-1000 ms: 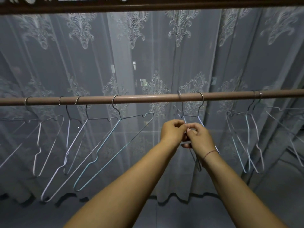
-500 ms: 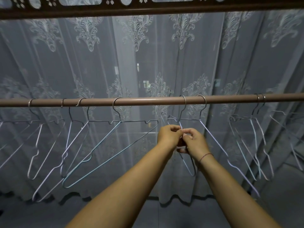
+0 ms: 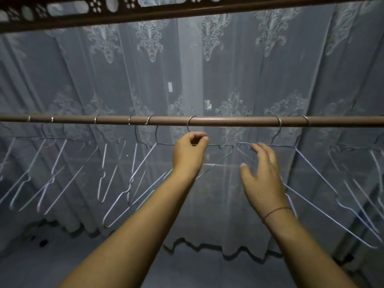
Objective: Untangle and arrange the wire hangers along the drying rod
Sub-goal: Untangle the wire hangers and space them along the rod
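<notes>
Drying rod [image 3: 228, 122]: smooth brown tube, level across the view. Wire hangers [image 3: 116, 183]: thin pale wire, notched shoulders, hooks strung along the rod, frames overlapping at left.

Centre hanger [image 3: 190, 124]: 1 hook on the rod, neck pinched by the left hand [image 3: 190, 151]. Bare rod runs to the right of it.

Right hand [image 3: 264, 175]: fingers spread, holding nothing, beside the neighbouring hanger [image 3: 311, 169]; contact unclear. Thread bracelet [image 3: 276, 210] on the wrist.

Behind: sheer embroidered lace curtain [image 3: 207, 69]; dark pierced rail [image 3: 187, 9] above.

The rod [image 3: 234, 122] is bare mid-span; hangers [image 3: 96, 121] crowd its left.
</notes>
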The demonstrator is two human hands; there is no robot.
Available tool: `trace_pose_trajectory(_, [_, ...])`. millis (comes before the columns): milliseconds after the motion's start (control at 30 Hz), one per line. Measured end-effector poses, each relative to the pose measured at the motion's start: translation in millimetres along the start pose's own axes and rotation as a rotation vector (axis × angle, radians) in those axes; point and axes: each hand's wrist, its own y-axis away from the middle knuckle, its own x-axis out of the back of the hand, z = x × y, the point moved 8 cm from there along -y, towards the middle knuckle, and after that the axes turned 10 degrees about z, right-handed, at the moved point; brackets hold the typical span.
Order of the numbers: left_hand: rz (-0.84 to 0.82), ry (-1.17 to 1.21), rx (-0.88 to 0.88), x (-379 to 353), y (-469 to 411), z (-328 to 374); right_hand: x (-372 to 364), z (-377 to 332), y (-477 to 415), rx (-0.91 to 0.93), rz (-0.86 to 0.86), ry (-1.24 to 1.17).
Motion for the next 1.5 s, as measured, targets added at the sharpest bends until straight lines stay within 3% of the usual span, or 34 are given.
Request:
trace_pose_trajectory(133, [0.104, 0.006, -0.009, 62.7, -32.8, -7.8, -46.9, -55.3, 18.5, 0.040, -0.156, -0.255])
trace_pose_trajectory(233, [0.101, -0.033, 0.011, 93.5, -56.1, -22.8, -97.1, -83.0, 30.9, -0.116, -0.314, -0.415])
trace_pose_trajectory(367, [-0.068, -0.107, 0.066, 104.5, -75.4, -43.0, -166.1, -97.7, 49.6, -0.357, -0.410, -0.503])
trace_pose_trajectory(567, [-0.349, -0.049, 0.250, 96.5, -86.1, -73.9, -228.0, -81.7, 79.3, -0.649, -0.363, -0.446])
trace_pose_trajectory(733, [-0.507, -0.007, 0.398, 89.3, -81.4, -91.7, -228.8, -85.4, 86.8, -0.600, -0.263, -0.450])
trace_pose_trajectory(867, [-0.562, -0.017, 0.419, 86.4, -80.1, -100.6, -224.6, -80.4, 88.0, -0.582, -0.178, -0.415])
trace_pose_trajectory(1167, [-0.478, 0.235, 0.503, 70.1, -90.2, -99.2, -216.3, -82.4, 65.1, -0.523, -0.028, -0.449])
trace_pose_trajectory(1300, [-0.414, 0.239, 0.493, 58.9, -100.1, -99.2, -213.6, -76.2, 49.6, -0.539, 0.020, -0.459])
trace_pose_trajectory(1500, [-0.414, 0.205, 0.549, 52.4, -87.6, -128.1, -205.7, -50.3, 57.9, -0.558, -0.049, -0.372])
